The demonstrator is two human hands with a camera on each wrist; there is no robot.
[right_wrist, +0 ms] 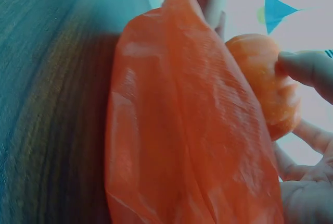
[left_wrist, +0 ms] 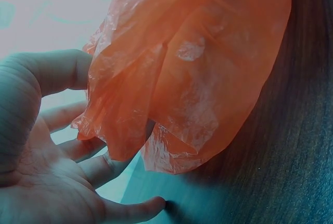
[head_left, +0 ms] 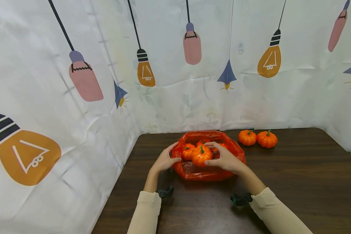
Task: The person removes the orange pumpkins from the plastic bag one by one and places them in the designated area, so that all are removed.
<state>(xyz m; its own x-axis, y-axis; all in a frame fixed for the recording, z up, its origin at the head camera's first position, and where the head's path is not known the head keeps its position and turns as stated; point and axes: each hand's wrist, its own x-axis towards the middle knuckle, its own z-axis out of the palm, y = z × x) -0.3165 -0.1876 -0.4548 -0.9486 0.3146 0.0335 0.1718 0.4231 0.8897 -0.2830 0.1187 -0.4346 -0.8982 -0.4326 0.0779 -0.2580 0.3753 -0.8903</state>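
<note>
A red plastic bag (head_left: 193, 175) lies with its mouth spread on the table. Inside it sit several small orange pumpkins (head_left: 188, 151). My left hand (head_left: 164, 160) is at the bag's left rim, thumb over the edge; in the left wrist view, folds of the bag (left_wrist: 171, 78) cover the thumb's tip and some fingertips. My right hand (head_left: 224, 159) grips another orange pumpkin (head_left: 201, 156) with a green stem, over the bag's mouth. The right wrist view shows this pumpkin (right_wrist: 268, 88) between thumb and fingers, beyond the bag's wall (right_wrist: 182, 130).
Two more orange pumpkins (head_left: 247, 137) stand side by side on the dark wooden table (head_left: 304, 169), right of the bag near the back edge. A white curtain (head_left: 175, 107) printed with lamps hangs behind the table and along its left side.
</note>
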